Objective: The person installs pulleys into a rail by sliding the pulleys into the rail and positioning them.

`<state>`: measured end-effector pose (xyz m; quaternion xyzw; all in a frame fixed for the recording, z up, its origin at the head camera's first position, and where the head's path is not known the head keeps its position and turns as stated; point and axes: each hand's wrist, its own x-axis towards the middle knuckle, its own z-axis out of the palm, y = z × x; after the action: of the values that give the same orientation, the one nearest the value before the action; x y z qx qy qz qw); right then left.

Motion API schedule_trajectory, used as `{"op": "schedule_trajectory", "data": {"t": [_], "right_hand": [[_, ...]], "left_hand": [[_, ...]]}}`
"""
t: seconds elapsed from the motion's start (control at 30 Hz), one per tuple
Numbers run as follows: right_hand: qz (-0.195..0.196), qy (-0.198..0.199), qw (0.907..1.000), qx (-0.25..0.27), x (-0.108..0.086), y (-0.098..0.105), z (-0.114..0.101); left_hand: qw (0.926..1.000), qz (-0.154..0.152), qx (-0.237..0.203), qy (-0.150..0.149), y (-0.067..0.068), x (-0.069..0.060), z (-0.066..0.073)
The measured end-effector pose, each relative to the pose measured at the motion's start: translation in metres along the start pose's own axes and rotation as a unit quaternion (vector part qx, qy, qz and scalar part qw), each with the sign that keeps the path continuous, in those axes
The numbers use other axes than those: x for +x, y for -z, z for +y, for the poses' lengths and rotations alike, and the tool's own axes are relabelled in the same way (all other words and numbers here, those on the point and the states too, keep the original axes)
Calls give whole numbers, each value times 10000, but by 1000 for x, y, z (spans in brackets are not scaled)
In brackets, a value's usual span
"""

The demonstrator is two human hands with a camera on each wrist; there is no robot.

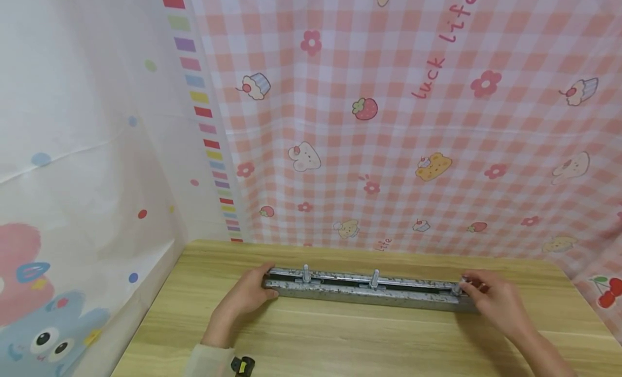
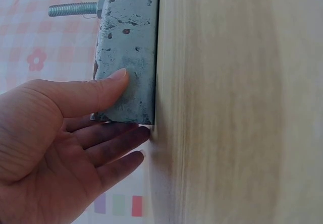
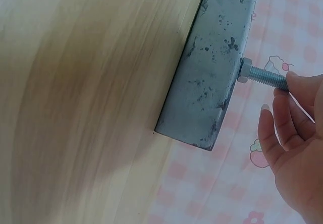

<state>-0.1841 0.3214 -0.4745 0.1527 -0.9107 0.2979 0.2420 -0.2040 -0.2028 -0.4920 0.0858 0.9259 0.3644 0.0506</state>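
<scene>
A long grey slotted metal channel (image 1: 335, 294) with dark scuffs lies across the wooden table. My left hand (image 1: 245, 295) grips its left end, the thumb flat on the front face (image 2: 113, 90) and the other fingers around the end and behind. Several threaded bolts stand up from the slot: a left bolt (image 1: 306, 273), a middle bolt (image 1: 374, 278) and a right bolt (image 3: 267, 77) with a hex nut (image 3: 245, 70) at its base. At the channel's right end, my right hand (image 1: 500, 301) pinches the tip of the right bolt between thumb and fingers.
The wooden table (image 1: 350, 339) extends in front of the channel. Behind it hangs a pink checked cloth (image 1: 389, 139) with printed cartoons, and a white patterned cloth (image 1: 97, 166) hangs at the left. A black strap (image 1: 243, 365) sits by the left sleeve (image 1: 209, 361).
</scene>
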Motion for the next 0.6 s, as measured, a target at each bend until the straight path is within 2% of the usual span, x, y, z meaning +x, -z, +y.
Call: {"op": "schedule_trajectory", "data": {"t": [0.37, 0.6], "right_hand": [[-9, 0, 10000, -20, 1, -3, -6], [-24, 17, 10000, -11, 2, -6, -9]], "left_hand": [[9999, 43, -83, -65, -2, 1, 0], [9999, 63, 8, -117, 0, 0, 0]]}}
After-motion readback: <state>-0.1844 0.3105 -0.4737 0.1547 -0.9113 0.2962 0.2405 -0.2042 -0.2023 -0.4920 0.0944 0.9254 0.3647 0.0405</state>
